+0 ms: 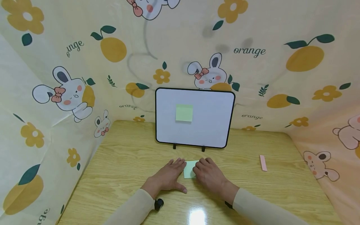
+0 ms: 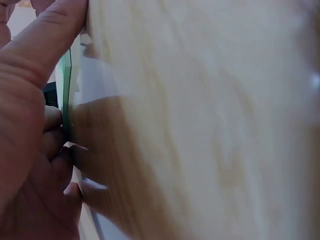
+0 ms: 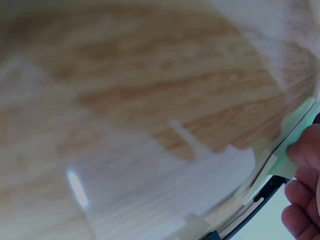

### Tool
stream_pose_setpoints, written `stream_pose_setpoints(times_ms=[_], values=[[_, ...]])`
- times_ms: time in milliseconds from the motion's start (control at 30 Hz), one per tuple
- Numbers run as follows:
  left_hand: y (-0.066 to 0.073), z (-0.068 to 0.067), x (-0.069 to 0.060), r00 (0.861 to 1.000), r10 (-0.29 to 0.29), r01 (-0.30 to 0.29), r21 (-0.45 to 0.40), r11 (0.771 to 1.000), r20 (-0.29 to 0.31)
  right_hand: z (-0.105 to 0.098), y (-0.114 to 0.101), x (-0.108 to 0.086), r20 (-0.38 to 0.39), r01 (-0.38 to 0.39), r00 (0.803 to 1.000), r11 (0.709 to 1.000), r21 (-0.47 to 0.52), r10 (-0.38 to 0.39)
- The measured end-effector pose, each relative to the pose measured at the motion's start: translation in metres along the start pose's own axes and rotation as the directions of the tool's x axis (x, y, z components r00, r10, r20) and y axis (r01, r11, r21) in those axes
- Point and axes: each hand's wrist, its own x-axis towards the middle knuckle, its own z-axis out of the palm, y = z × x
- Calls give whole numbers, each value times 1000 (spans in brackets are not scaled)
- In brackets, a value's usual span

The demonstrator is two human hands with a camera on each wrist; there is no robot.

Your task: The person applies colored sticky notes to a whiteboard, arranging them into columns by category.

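Note:
A pale green sticky note pad lies on the table in front of the whiteboard. My left hand rests on the tabletop with straight fingers at the pad's left edge, its thumb spread toward me. The curled fingers of my right hand pinch the pad's right side and hide that edge. In the right wrist view, the thumb lies against the green paper. The left wrist view shows the pad edge-on beyond the fingers. Whether a single sheet is lifted I cannot tell.
A black-framed whiteboard stands upright behind the hands on small black feet, with a green sticky note stuck on it. A narrow pink paper strip lies to the right on the wooden table. Patterned cloth walls surround the table.

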Motion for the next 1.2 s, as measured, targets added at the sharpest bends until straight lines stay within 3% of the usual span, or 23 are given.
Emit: stream_pose_setpoints(times_ms=[467, 733, 1200], values=[[0, 1, 1, 1000, -5, 5, 6, 1000, 2, 1, 5, 3, 16, 9, 1000, 999, 35, -10], [-1, 1, 1, 1000, -6, 6, 4, 1000, 1, 6, 11, 5, -72, 0, 997, 999, 54, 3], [0, 0, 0, 1000, -5, 5, -26, 1000, -1, 16, 13, 7, -135, -36, 989, 992, 117, 52]])
